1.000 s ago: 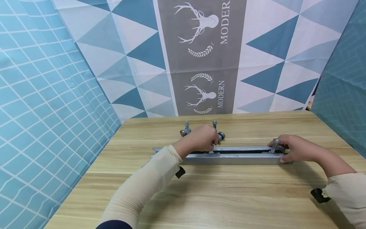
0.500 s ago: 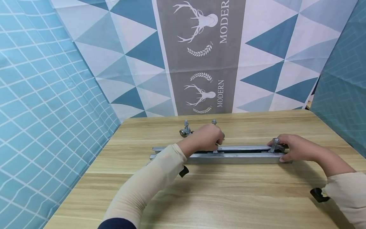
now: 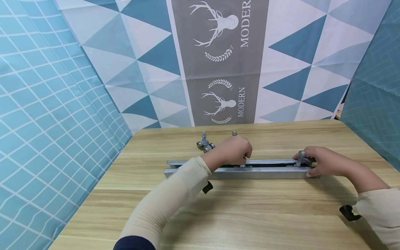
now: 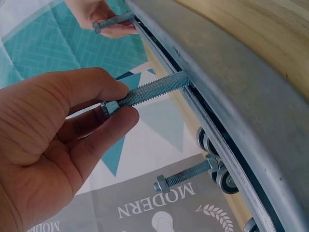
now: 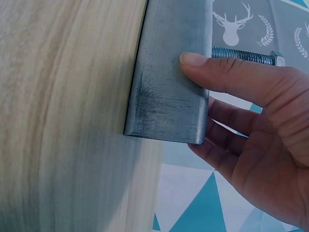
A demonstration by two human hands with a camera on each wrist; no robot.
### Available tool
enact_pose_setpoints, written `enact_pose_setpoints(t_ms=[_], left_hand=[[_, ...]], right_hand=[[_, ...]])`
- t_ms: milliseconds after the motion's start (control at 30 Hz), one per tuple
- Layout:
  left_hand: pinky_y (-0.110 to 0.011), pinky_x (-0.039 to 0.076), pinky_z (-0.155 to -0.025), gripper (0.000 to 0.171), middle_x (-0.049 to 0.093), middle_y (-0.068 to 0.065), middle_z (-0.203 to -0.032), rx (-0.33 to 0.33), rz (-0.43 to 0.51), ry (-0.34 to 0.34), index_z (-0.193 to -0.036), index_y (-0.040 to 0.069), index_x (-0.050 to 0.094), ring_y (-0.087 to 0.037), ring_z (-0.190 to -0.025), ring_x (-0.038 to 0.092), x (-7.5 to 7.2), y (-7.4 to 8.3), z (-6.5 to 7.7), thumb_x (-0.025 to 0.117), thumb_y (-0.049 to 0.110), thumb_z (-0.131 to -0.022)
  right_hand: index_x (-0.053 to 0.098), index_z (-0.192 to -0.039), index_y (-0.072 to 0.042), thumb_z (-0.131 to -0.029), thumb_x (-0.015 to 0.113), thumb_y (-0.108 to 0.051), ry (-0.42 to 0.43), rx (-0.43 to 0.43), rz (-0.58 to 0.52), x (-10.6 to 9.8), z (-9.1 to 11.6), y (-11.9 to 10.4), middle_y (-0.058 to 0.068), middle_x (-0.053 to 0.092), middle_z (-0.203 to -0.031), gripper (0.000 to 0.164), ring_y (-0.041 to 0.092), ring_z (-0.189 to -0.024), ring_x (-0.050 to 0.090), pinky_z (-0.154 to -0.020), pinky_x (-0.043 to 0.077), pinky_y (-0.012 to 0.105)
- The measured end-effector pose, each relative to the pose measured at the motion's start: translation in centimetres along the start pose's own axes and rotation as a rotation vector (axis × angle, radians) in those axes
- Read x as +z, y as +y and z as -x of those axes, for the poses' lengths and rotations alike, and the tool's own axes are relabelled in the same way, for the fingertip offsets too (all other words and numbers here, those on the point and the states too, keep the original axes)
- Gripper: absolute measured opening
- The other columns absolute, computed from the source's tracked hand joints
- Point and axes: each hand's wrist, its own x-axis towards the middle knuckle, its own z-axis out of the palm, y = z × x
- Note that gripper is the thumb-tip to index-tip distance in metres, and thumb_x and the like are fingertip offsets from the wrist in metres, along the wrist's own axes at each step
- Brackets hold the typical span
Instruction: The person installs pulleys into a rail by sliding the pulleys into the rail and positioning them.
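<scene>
A long metal channel rail [image 3: 265, 173] lies across the table, its slot facing up. My left hand [image 3: 234, 150] is over the middle of the rail. In the left wrist view, its thumb and fingers pinch the head end of a threaded bolt [image 4: 159, 89] that stands out of the slot. At the rail's right end, my right hand [image 3: 329, 163] grips the channel, with the thumb on the near side and fingers beyond. Another bolt [image 3: 300, 158] rises from the slot beside that hand. Whatever carries the bolts inside the rail is mostly hidden.
Behind the rail stands a roller trolley [image 3: 205, 143] with an upright bolt. A second roller trolley [image 4: 215, 169] is mostly covered by my left hand in the head view. Patterned cloth [image 3: 222, 62] hangs at the table's back edge, with blue cloth [image 3: 56, 104] on the left.
My left hand has moved to the right along the rail, and the bolt it pinches has moved with it. The left trolley is now more exposed. My right hand has stayed in place.
</scene>
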Motion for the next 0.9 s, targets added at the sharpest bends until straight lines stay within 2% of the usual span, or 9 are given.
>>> enact_pose_setpoints(t_ms=[500,900], left_hand=[[-0.025,0.012,-0.06,0.042,0.014,0.004,-0.062,0.001,-0.023,0.024,-0.06,0.017,0.024,-0.011,-0.06,0.012,0.3,0.7,-1.4,0.06,-0.001,-0.073],[-0.024,0.014,-0.06,0.04,0.016,0.004,-0.062,-0.016,-0.01,0.017,-0.06,0.016,0.026,-0.011,-0.059,0.014,0.2,1.4,-2.0,0.059,-0.001,-0.074]], right_hand=[[0.066,-0.121,-0.005,-0.068,0.087,-0.01,-0.003,0.008,-0.006,0.1,0.0,0.2,0.007,0.061,-0.106,0.057,0.025,-0.097,0.055,-0.072,0.048,0.038],[0.066,-0.121,-0.005,-0.068,0.087,-0.009,-0.003,0.019,-0.013,0.2,-0.1,0.2,0.007,0.061,-0.106,0.058,0.026,-0.097,0.056,-0.073,0.048,0.039]])
